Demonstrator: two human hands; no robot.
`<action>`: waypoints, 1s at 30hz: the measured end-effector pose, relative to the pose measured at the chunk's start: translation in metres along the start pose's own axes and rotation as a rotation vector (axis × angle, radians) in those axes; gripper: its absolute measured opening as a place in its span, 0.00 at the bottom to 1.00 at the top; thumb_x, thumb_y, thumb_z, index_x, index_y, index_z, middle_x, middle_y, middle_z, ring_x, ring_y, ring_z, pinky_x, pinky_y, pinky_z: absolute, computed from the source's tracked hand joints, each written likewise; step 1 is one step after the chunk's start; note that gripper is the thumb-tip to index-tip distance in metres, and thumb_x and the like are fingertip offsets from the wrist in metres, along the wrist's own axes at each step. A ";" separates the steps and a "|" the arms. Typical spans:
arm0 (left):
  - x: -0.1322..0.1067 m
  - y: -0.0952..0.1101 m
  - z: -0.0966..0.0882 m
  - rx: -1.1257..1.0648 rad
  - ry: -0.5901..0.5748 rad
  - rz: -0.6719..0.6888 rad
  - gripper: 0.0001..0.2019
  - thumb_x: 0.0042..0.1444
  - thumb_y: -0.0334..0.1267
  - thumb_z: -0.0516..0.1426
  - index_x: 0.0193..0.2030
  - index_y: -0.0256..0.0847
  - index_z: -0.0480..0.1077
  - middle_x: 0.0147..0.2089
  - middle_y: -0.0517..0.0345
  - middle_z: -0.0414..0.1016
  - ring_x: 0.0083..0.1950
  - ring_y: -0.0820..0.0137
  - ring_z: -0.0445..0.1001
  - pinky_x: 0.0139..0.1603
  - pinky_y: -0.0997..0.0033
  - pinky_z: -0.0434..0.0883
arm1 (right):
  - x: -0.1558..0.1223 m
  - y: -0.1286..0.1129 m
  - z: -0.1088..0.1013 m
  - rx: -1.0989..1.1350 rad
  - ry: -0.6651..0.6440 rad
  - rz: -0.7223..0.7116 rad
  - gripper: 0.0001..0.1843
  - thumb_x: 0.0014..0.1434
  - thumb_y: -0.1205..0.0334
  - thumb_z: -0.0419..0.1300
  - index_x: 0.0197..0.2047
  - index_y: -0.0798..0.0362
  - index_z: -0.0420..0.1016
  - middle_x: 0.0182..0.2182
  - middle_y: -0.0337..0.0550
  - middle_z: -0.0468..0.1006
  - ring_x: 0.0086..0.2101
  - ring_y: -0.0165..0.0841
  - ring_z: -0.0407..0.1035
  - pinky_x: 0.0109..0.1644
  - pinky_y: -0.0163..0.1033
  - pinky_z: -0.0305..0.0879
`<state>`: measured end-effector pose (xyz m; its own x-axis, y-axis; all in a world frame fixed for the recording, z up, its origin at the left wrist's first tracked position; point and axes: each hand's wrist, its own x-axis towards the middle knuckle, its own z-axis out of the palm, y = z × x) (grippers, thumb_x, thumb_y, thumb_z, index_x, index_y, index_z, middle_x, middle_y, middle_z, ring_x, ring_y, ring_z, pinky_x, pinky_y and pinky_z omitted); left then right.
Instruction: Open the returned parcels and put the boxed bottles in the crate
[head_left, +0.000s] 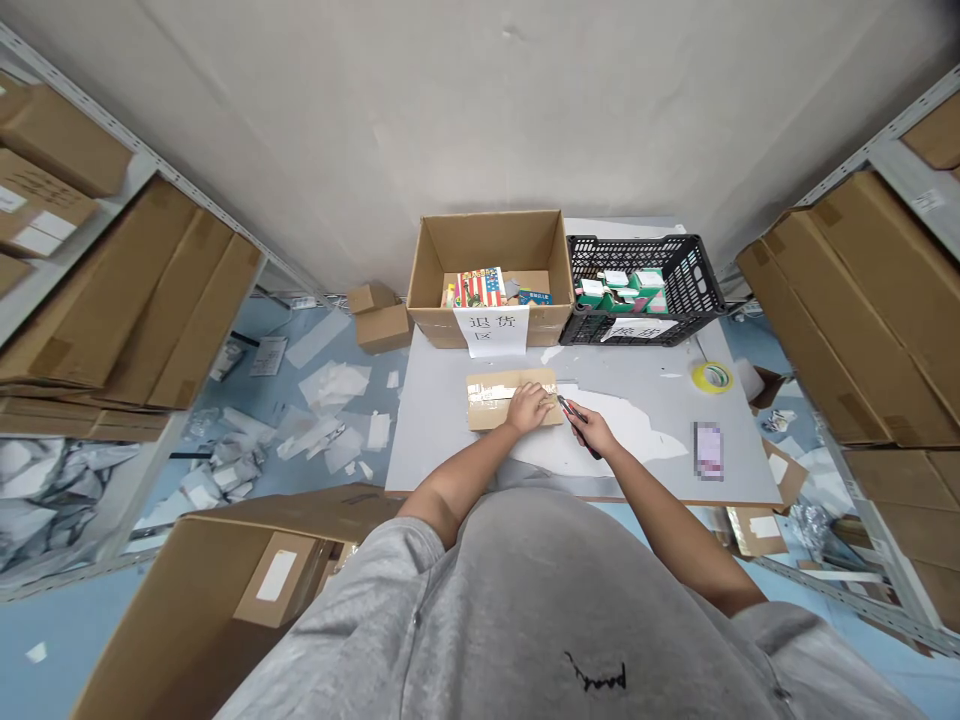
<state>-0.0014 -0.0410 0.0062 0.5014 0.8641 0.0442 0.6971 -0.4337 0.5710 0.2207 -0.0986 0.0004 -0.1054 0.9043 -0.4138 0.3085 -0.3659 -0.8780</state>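
A flat taped cardboard parcel lies on the grey table in front of me. My left hand rests on its right part, fingers curled down on it, pressing it in place. My right hand is closed round a dark utility knife, whose tip points at the parcel's right edge.
At the table's back stand an open cardboard box with a paper label and a black plastic crate holding small boxes. A yellow tape roll and a phone lie at right. Shelves of cartons flank both sides; paper scraps litter the floor at left.
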 end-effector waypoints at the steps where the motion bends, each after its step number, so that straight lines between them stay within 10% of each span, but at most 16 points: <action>1: -0.001 0.000 0.000 0.004 0.003 0.000 0.14 0.71 0.50 0.54 0.47 0.43 0.75 0.49 0.49 0.75 0.56 0.58 0.69 0.57 0.58 0.65 | 0.000 -0.002 0.000 -0.038 0.015 0.012 0.33 0.67 0.52 0.56 0.72 0.50 0.68 0.21 0.29 0.69 0.16 0.26 0.61 0.22 0.31 0.59; 11: 0.013 0.000 0.001 0.039 -0.048 -0.023 0.17 0.68 0.51 0.58 0.52 0.40 0.75 0.52 0.46 0.74 0.58 0.55 0.69 0.62 0.55 0.65 | -0.014 -0.001 0.002 -0.083 0.075 0.017 0.32 0.68 0.50 0.55 0.72 0.48 0.69 0.23 0.30 0.70 0.17 0.26 0.63 0.24 0.31 0.62; 18: 0.001 -0.037 -0.038 0.199 -0.177 0.028 0.63 0.39 0.69 0.70 0.78 0.43 0.54 0.80 0.36 0.47 0.80 0.40 0.44 0.77 0.39 0.40 | -0.014 0.000 0.006 -0.083 0.226 0.077 0.39 0.68 0.42 0.53 0.77 0.48 0.57 0.28 0.33 0.75 0.20 0.29 0.69 0.30 0.35 0.70; 24: 0.010 -0.047 -0.053 0.279 -0.434 -0.057 0.73 0.31 0.69 0.72 0.81 0.46 0.43 0.82 0.33 0.36 0.81 0.35 0.35 0.74 0.28 0.34 | 0.006 -0.023 0.037 -0.287 0.291 0.149 0.30 0.69 0.49 0.55 0.71 0.48 0.62 0.35 0.42 0.82 0.28 0.36 0.76 0.38 0.38 0.70; 30: 0.000 -0.036 -0.054 0.293 -0.286 -0.247 0.74 0.33 0.67 0.72 0.82 0.45 0.39 0.81 0.29 0.41 0.79 0.32 0.45 0.73 0.30 0.44 | 0.018 -0.037 0.044 -0.268 0.427 0.139 0.23 0.65 0.50 0.58 0.61 0.47 0.65 0.38 0.43 0.81 0.33 0.39 0.77 0.39 0.40 0.70</action>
<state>-0.0541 -0.0121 0.0297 0.3952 0.8632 -0.3141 0.9075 -0.3138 0.2793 0.1655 -0.0783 0.0142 0.3314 0.8807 -0.3385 0.5291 -0.4706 -0.7062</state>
